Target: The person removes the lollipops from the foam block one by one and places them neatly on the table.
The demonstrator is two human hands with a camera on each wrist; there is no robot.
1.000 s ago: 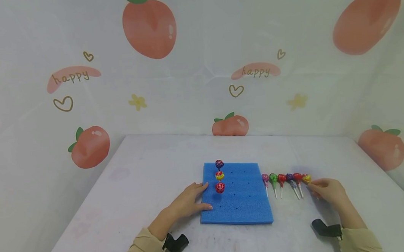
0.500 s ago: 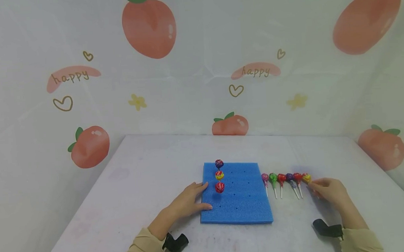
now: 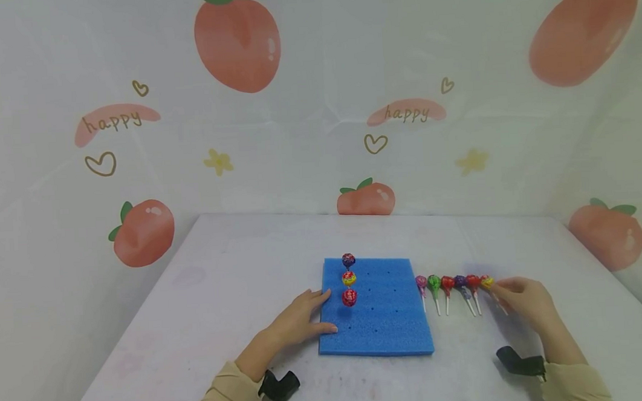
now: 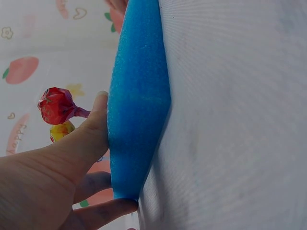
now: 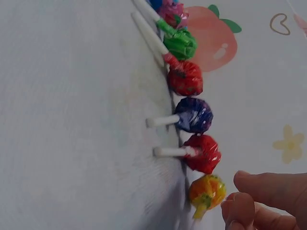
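My left hand (image 3: 297, 323) rests at the left side of a blue foam board (image 3: 388, 336), its thumb lying on the top face and other fingertips at the edge. Upright in the board's left column stand a dark lollipop (image 3: 348, 260), a yellow-and-red lollipop (image 3: 349, 278) and a red lollipop (image 4: 56, 105). To the right, my right hand (image 3: 525, 302) is at a yellow lollipop (image 5: 207, 190) at the end of a row. In the right wrist view the fingertips are close beside its wrapped head, with the fingers bent loosely. Its stick shows below the fingers in the head view.
The row on the white table (image 3: 236, 253) also holds a pink lollipop (image 3: 421, 282), a green lollipop (image 3: 434, 284), a purple lollipop (image 5: 194, 115) and two red ones, sticks toward me. Several small holes dot the board. A printed cloth (image 3: 296, 135) hangs behind.
My right hand has shifted slightly up at the yellow lollipop, and more of that lollipop's stick now shows beneath the fingers. The left hand and the board have stayed put.
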